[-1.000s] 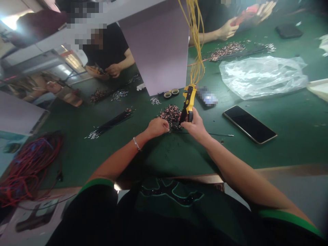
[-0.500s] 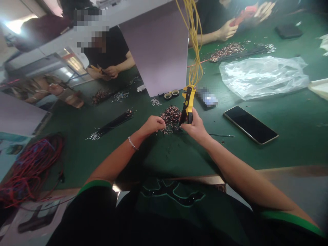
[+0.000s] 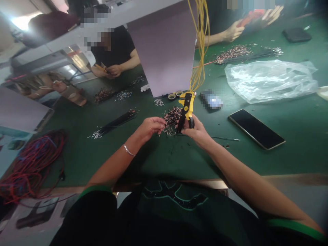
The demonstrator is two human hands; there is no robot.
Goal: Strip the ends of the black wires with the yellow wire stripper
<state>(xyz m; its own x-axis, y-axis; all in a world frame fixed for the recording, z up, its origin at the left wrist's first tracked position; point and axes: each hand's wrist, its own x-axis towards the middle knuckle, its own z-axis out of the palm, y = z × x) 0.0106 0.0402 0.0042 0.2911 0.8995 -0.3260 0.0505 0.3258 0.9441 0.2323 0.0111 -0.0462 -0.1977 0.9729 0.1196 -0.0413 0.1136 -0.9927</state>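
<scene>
My right hand point(image 3: 198, 131) grips a yellow and black wire stripper point(image 3: 187, 106), its jaws pointing away from me. Beside it lies a heap of short black wires with bare copper ends point(image 3: 173, 118). At the heap's left edge is my left hand point(image 3: 152, 126), thumb and fingers pinched together. Whatever sits between those fingertips is too small to make out. A single dark wire point(image 3: 225, 138) lies under my right wrist and sticks out to the right.
To the left lies a bundle of black wires point(image 3: 115, 123); further left, a red and blue cable coil point(image 3: 38, 160). On the right are a phone point(image 3: 256, 129) and a clear plastic bag point(image 3: 269, 82). Tape rolls point(image 3: 171, 97) and a divider panel point(image 3: 166, 58) stand behind. Co-workers' hands point(image 3: 114, 70) work across the table.
The view has shifted slightly, moving the scene to the right. My left fingers have stretched a little while still pinched. The wire stripper remains in my right hand, its handles apparently a bit more tilted.
</scene>
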